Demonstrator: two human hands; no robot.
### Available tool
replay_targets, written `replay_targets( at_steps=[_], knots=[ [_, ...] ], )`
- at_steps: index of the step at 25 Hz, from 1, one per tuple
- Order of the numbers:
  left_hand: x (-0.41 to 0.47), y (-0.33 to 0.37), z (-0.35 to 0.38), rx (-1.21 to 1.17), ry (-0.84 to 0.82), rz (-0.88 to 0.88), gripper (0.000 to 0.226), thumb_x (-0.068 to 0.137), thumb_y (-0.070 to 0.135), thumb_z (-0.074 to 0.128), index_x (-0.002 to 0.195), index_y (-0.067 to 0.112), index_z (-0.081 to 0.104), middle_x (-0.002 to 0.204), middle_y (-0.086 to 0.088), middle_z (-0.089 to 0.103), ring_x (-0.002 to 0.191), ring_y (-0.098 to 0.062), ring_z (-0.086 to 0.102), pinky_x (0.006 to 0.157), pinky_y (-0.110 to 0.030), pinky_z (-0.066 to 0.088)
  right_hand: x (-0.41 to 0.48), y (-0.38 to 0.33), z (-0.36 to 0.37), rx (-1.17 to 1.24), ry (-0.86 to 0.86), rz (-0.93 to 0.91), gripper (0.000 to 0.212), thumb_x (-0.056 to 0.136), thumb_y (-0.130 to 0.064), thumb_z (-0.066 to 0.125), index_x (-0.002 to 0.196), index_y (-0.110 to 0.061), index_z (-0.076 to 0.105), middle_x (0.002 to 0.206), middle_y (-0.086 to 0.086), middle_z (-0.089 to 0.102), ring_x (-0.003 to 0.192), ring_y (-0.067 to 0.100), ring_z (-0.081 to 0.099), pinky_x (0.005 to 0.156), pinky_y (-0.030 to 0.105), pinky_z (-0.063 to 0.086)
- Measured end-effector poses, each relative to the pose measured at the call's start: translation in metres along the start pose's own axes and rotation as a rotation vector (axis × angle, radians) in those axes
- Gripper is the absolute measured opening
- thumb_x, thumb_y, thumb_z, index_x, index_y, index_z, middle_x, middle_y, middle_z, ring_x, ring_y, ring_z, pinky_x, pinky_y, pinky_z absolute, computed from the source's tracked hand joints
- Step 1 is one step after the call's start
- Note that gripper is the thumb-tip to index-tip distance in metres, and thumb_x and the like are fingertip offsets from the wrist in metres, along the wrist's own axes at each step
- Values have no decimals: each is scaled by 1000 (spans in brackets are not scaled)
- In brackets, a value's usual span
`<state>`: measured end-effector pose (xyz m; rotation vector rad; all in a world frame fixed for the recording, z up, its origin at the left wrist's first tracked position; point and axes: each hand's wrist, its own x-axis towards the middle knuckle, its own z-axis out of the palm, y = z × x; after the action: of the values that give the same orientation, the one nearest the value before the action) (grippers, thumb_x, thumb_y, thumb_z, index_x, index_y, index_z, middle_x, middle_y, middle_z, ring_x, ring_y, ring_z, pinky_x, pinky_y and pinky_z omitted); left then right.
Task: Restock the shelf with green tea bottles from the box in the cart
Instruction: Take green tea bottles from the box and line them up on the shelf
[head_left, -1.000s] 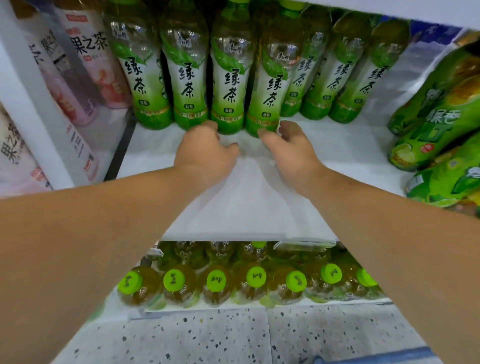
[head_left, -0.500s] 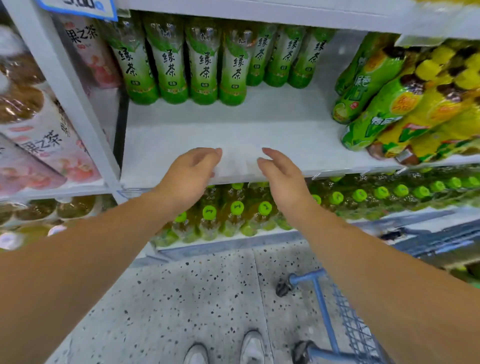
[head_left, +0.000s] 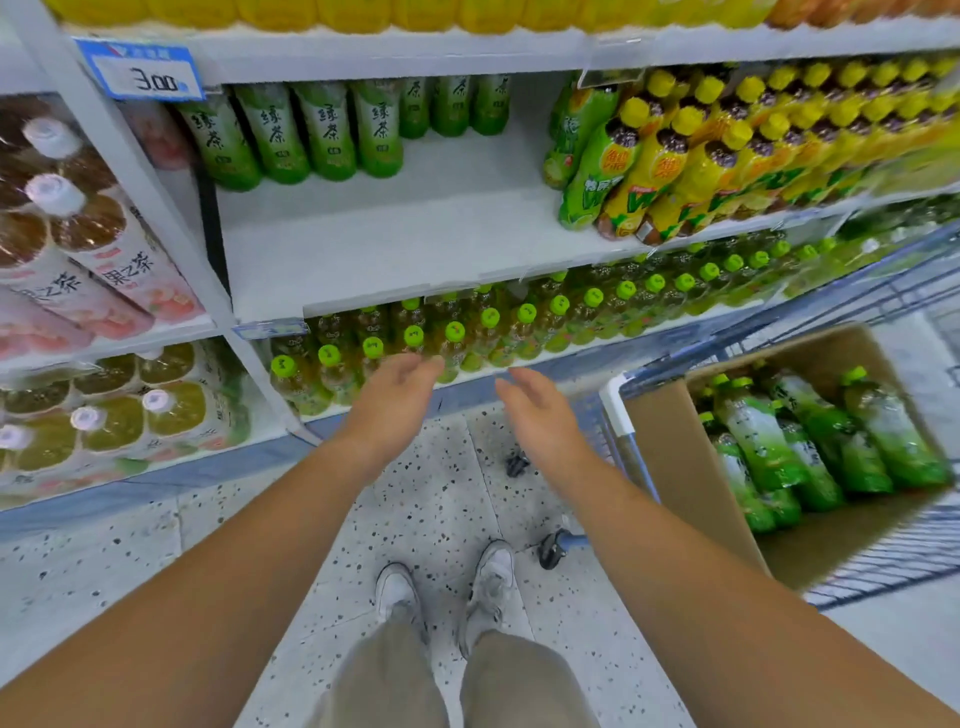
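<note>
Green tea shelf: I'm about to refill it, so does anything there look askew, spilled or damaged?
Nothing looks spilled or damaged. The green tea bottles stand upright at the back of the shelf, its front bare. The yellow-capped bottles to their right seem to lean, though the wide-angle lens may cause that.
</note>
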<state>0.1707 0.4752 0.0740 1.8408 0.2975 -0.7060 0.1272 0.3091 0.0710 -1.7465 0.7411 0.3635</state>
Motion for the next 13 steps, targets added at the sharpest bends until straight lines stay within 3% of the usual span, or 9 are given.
replay_targets(
  at_steps=[7,9,13],
  knots=[
    [-82,31,12,105,-65,168,50,103,48,41,145,21,47,140,6,50,119,-7,45,97,-29,34,-97,22,-59,90,108,3,45,102,-38,49,145,-24,45,145,-6,47,120,7,46,94,26,38],
    [-97,37,22,116,-79,161,50,103,46,43,146,21,46,145,4,48,119,-7,43,97,-29,33,-113,28,-80,111,154,17,43,103,-35,50,143,-22,47,136,-9,50,117,5,46,94,24,36],
    [-121,51,63,129,-139,187,50,104,44,43,147,20,44,149,2,45,126,-10,44,98,-27,32,-134,49,-123,123,223,12,34,101,-35,53,132,-21,57,113,-21,57,114,6,55,80,13,40]
  ],
)
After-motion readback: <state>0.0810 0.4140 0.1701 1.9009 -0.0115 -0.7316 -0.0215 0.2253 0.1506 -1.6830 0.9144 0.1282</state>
